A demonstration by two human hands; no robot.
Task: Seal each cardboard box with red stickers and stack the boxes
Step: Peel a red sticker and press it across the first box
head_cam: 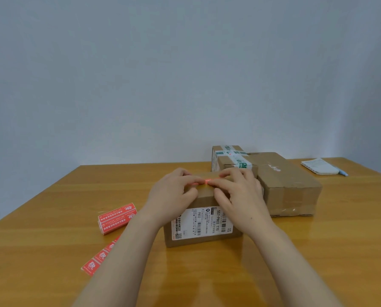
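Left hand [174, 191]: is being rested on top of the near box, fingers stretched out and only gently bent, tips being pressed onto the red sticker; nothing is being gripped.
Right hand [236, 189]: is being held likewise from the other side, its fingertips being pressed onto the sticker, close to the left hand's.
Red sticker [207, 182]: is being pressed against the near box's top, toward the far edge, and is being mostly hidden by fingers.
Near box [203, 224]: is being steadied mid-table [52, 218], its white shipping label being shown toward the camera.
Other boxes: a taped box [229, 161] and a larger box [289, 187] are being kept side by side, behind and to the right.
Sticker supply: a red sticker pack [116, 218] and a loose sticker strip [98, 258] are being left on the table, left of the near box.
Far right: a notebook [320, 166] and a pen [341, 171] are being left together.
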